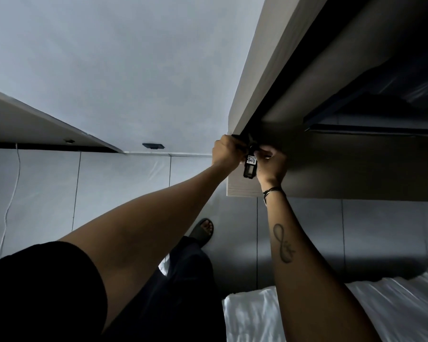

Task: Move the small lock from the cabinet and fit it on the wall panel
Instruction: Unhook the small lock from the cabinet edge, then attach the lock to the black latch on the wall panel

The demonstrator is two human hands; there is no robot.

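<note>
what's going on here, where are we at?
A person has both hands up at the corner of a light wood-grain cabinet. The left hand and right hand meet around a small black lock with a white handwritten label, which hangs at the cabinet's dark edge. Whether it is still attached is unclear. The lock has not reached any wall panel. A white bed lies below.

Both my arms stretch forward, bare to the elbow. My left hand [226,151] is curled into a loose fist, knuckles toward me. My right hand [272,164] sits just beside it, fingers pinched together, wrist bent and banded.
</note>
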